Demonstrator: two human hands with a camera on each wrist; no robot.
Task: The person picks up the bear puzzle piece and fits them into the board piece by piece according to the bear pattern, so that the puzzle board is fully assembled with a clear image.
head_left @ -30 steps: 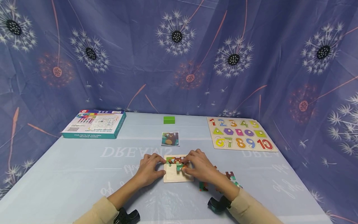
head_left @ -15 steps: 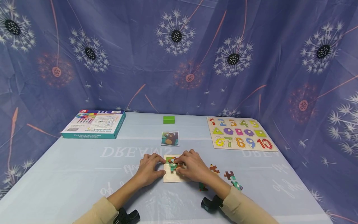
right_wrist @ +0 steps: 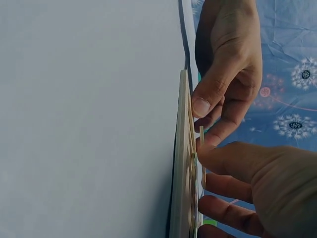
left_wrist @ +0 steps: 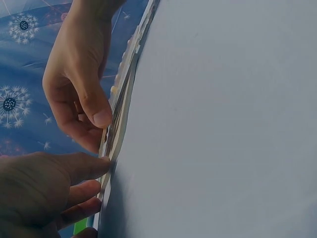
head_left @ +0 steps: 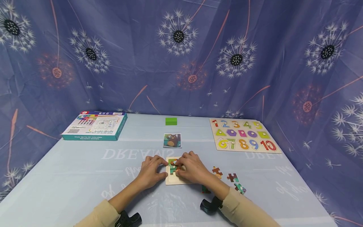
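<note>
A shallow wooden puzzle board (head_left: 174,182) lies flat on the table, with bear-picture pieces along its far row. My left hand (head_left: 151,171) holds the board's left side, thumb and index finger against the edge. Over the board, my right hand (head_left: 195,170) pinches a green and brown jigsaw piece (head_left: 172,170) between thumb and fingers. In the right wrist view that piece (right_wrist: 202,136) stands slightly off the board's surface. My right hand hides the board's right half. Several loose jigsaw pieces (head_left: 233,177) lie right of the board, one partly behind my right wrist.
Beyond the board lies a bear picture card (head_left: 172,140), with a green block (head_left: 171,121) behind it. A number peg puzzle (head_left: 245,135) is at the back right. A flat beaded-boxes carton (head_left: 95,126) sits at the back left. A patterned curtain (head_left: 141,63) closes off the back.
My right hand has moved left across the board with the green and brown jigsaw piece, uncovering loose pieces at the right. My left hand has stayed at the board's left edge.
</note>
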